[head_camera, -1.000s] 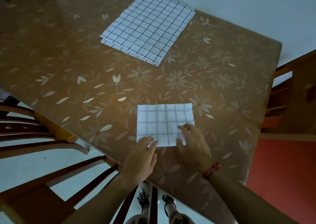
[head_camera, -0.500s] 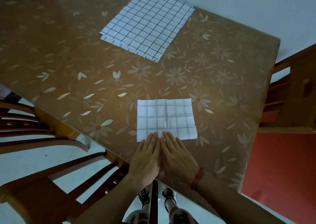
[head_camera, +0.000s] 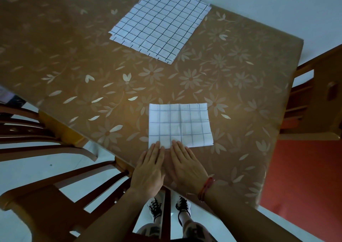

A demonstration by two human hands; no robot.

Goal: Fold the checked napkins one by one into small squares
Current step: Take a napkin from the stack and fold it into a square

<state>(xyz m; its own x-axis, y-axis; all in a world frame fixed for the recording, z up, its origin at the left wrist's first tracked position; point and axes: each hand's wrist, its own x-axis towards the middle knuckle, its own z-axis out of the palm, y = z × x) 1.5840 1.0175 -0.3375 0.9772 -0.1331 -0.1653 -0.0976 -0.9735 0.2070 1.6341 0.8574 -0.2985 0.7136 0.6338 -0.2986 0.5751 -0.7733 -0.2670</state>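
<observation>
Both hands lie flat with straight fingers, side by side: the left hand [head_camera: 150, 169] and right hand [head_camera: 187, 166] press the near edge of the white checked folded napkin [head_camera: 180, 125] on the brown floral-covered bench [head_camera: 77, 62]; a stack of unfolded checked napkins [head_camera: 160, 21] lies well beyond.

Dining corner under dim, cool light: table, two chairs, pale floor.

A table [head_camera: 74, 47] fills most of the view, covered by a glossy brown sheet printed with pale flowers and leaves; a warmer, brighter patch falls near its middle. A wooden chair [head_camera: 46, 214] with curved slats stands at the near left edge, and a second wooden chair [head_camera: 318, 101] stands at the right side. Pale blue-grey floor [head_camera: 27, 169] shows between the slats. Beyond the far edge lies a plain pale surface [head_camera: 277, 5] — wall or floor cannot be told. A flat red area [head_camera: 305, 177] occupies the lower right.
</observation>
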